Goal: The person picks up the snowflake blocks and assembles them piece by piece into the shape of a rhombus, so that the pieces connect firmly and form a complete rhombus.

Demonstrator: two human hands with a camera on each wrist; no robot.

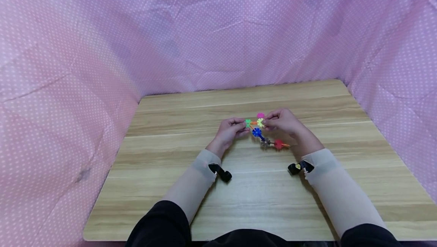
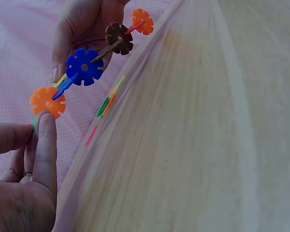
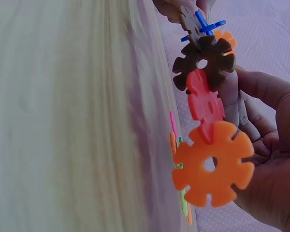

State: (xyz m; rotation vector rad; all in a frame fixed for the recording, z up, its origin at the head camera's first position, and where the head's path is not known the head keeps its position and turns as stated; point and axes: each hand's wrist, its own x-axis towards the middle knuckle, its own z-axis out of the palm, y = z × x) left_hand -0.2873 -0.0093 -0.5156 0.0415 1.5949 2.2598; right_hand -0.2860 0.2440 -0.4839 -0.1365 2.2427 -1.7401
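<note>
At least seven notched discs seen slotted edge to edge in a bent chain point(image 1: 257, 132), held up above the desk point(image 1: 252, 201) between the two hands, its far end hanging free toward the right wrist. Order read from that end: orange end disc point(image 3: 198, 154), red disc point(image 3: 203, 99), brown disc point(image 3: 191, 60), second brown disc point(image 2: 106, 51), blue disc point(image 2: 79, 60), second blue disc point(image 2: 63, 87), inner orange disc point(image 2: 41, 99). Green disc point(image 1: 248, 123) pinched by the left hand point(image 1: 228, 132), its fingers brought together with the thumb, one finger laid against the inner orange disc. Yellow disc point(image 1: 260, 121) pinched at the same end by the fingers and thumb of the right hand point(image 1: 286, 121); the exact contact is partly hidden. Joining judged well advanced along the run from orange to blue; whether the yellow disc is fully seated cannot be told, and free notches are left on the orange end disc. How many joins remain is not shown. Pink piece point(image 1: 261, 115) noted just behind the yellow disc, attached or apart unclear. Thin coloured slivers point(image 2: 103, 106) also noted along the desk's boundary in both wrist views, too edge-on to be identified. Work surrounded by pink dotted cloth point(image 1: 205, 23).
</note>
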